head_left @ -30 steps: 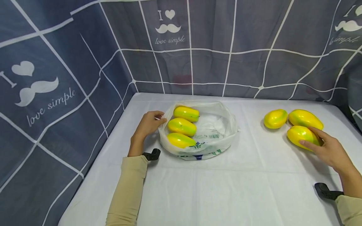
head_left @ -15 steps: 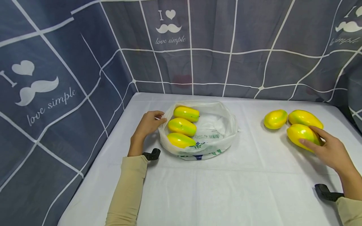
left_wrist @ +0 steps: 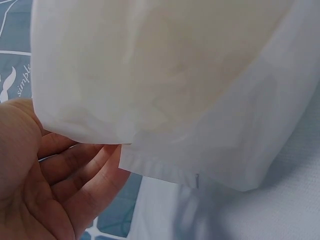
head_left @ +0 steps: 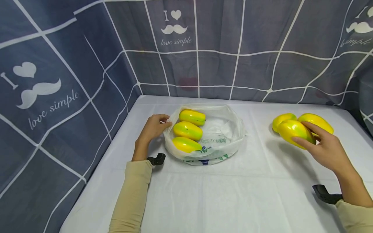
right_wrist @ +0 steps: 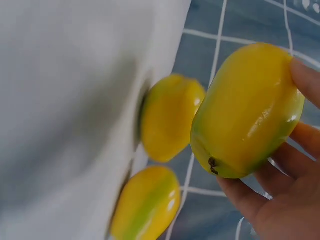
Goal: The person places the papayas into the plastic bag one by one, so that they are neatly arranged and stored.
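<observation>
My left hand (head_left: 152,128) pinches the left rim of a white translucent plastic bag (head_left: 237,136). The bag stands wide-mouthed on the table, with three yellow-green mango-like fruits (head_left: 187,130) along its left side. In the left wrist view the bag wall (left_wrist: 165,75) covers part of the fingers. Over at the right, my right hand (head_left: 329,150) holds another mango-like fruit (head_left: 294,132) above the table, thumb on one side and fingers on the other. The right wrist view shows this fruit (right_wrist: 245,110) with its dark stem end.
Two more such fruits lie at the back right, one partly hidden fruit (head_left: 282,119) and another (head_left: 317,121) beside it. A white cloth covers the table (head_left: 233,197). Dark grid-patterned curtains (head_left: 215,38) stand behind and to the left.
The right hand has lifted the front fruit of the right-hand group off the table and moved it leftward. My left hand and the bag stay in place.
</observation>
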Demonstrator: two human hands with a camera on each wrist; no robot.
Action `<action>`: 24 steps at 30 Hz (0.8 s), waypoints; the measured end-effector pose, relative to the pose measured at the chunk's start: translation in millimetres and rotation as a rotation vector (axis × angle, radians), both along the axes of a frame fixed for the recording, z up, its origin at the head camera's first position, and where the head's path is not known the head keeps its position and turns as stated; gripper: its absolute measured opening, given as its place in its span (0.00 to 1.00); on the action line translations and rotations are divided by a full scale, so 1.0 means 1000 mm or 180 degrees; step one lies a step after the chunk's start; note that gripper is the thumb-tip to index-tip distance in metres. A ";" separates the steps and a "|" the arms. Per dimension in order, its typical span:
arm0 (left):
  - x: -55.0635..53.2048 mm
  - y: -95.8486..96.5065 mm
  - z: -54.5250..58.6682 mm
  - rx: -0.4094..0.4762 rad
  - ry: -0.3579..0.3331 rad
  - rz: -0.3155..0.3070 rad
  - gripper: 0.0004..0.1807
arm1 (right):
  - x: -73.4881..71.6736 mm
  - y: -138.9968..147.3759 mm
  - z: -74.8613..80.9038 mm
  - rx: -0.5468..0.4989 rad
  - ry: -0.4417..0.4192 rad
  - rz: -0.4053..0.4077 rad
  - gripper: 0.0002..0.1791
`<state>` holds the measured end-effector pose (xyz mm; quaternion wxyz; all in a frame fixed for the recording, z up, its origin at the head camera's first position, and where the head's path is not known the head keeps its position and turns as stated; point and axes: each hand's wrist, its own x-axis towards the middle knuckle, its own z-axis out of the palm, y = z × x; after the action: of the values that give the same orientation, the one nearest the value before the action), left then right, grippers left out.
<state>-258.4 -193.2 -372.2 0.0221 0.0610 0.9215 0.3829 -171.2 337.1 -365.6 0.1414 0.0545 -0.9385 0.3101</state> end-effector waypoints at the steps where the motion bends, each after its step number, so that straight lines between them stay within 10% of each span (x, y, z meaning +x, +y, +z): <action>1: 0.000 0.001 0.000 0.0011 -0.0004 -0.0001 0.23 | -0.001 -0.003 0.002 -0.0019 0.0042 0.0050 0.36; 24: -0.002 0.000 -0.002 -0.0047 0.0089 -0.0042 0.22 | -0.019 -0.082 0.018 -0.0128 0.0266 0.0827 0.32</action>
<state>-260.3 -193.7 -373.9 0.0122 0.0722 0.9241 0.3750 -190.3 255.3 -347.5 0.1400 0.1856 -0.9105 0.3421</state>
